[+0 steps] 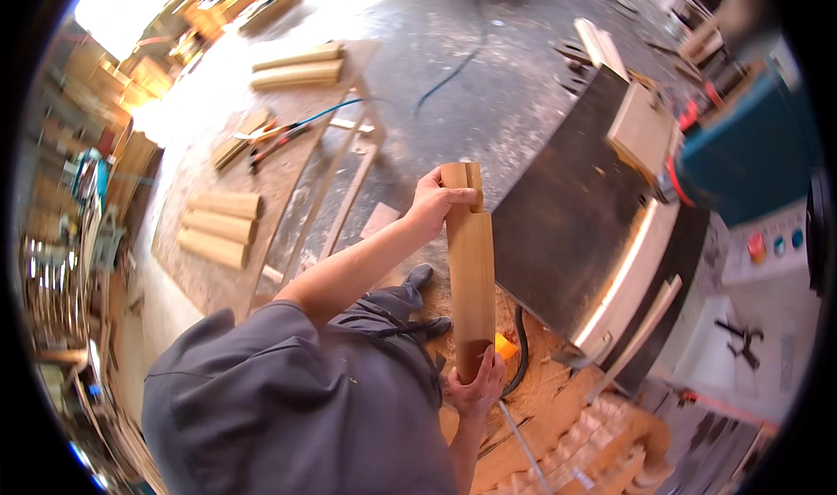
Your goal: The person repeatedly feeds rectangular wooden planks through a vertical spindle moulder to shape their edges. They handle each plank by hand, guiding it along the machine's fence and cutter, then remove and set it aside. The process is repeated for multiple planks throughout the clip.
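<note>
Both my hands hold one long, pale-brown wooden piece (472,273) in front of my body. Its long side looks rounded, and a groove or step shows at the far end. My left hand (430,204) is closed around that far end, with the thumb laid over the top face. At the near end my right hand (477,383) grips the wood from below and the side, its fingers partly hidden. Just right of the piece lies the dark flat table (567,207) of a machine, with a blue housing (741,146) over its far right part.
On the left, a worktable (288,159) carries several similar wooden pieces (218,225) and a red-handled tool (277,146) by a blue hose (340,107). Shaped wood parts (602,447) lie among shavings at lower right. A black hose (521,351) hangs beside the machine.
</note>
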`<act>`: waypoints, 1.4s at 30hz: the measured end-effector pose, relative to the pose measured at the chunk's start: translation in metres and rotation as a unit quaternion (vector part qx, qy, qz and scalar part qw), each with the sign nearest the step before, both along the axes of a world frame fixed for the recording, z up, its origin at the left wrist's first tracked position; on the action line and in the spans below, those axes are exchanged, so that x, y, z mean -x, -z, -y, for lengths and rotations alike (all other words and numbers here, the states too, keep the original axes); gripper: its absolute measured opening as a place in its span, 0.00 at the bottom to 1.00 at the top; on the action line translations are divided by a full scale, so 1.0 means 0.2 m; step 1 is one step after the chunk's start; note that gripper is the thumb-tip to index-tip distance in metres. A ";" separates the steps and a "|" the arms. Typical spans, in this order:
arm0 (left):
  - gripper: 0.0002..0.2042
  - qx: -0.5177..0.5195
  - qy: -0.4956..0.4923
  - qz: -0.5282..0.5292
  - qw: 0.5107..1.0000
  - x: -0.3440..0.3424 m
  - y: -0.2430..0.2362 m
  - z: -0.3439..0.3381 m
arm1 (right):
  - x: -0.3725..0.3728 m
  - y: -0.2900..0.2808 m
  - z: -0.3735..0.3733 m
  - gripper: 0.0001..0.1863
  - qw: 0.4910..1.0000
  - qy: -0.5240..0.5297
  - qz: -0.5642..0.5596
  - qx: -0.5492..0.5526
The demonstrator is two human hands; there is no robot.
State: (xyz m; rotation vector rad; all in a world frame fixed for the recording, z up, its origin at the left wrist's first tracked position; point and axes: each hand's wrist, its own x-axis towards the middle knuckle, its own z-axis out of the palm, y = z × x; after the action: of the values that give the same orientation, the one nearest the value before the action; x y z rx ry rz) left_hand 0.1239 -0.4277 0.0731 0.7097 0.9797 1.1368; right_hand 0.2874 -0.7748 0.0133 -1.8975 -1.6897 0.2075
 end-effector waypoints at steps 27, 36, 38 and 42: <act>0.44 0.128 -0.702 -0.220 0.665 2.86 0.54 0.91 | 1.58 0.12 -1.52 0.31 0.835 -0.524 -0.042 0.165; 0.38 0.467 -0.552 -0.474 0.503 3.42 1.06 1.25 | 1.49 0.40 -1.70 0.25 0.828 -0.505 0.020 0.245; 0.28 0.459 -0.512 -0.569 0.451 3.48 1.14 1.31 | 1.55 0.43 -1.75 0.25 0.820 -0.530 0.027 0.213; 0.27 0.425 -0.499 -0.563 0.503 3.50 1.20 1.37 | 1.68 0.26 -1.95 0.21 0.851 -0.484 0.023 0.204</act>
State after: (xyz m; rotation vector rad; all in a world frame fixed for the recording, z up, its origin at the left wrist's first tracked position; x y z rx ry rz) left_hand -0.5759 -0.7017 -0.1678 -0.1958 3.0985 0.7293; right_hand -0.0487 -0.3852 -0.0392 -1.0958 -2.6623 0.9768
